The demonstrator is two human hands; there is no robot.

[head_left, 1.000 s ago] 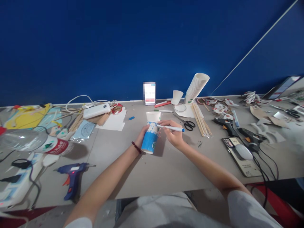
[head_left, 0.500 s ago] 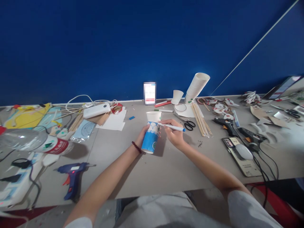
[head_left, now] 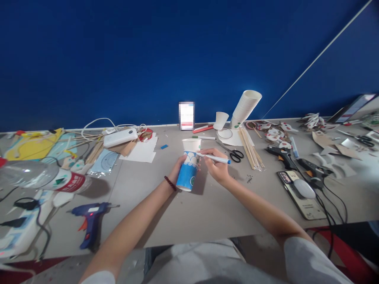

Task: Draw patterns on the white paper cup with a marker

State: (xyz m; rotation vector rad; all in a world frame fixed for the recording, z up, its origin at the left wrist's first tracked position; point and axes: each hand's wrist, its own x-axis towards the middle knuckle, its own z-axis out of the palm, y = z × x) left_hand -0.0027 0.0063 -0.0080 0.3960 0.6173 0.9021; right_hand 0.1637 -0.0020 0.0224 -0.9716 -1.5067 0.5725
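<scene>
My left hand is wrapped round a paper cup coloured blue, with a scalloped white pattern near its upper part. A plain white cup section shows above the blue; whether it is a second cup joined on, I cannot tell. In my right hand is a white marker with a blue end, its tip at the cup's right side by the scallops. The fingers of my left hand behind the cup are mostly hidden.
A blue glue gun, a water bottle and a power strip lie left. Behind stand a lit phone and a tilted stack of paper cups. Scissors, wooden sticks and a phone are right.
Almost nothing differs. Both hands, the cup and the marker keep nearly the same place, with the marker tip still at the cup's side.
</scene>
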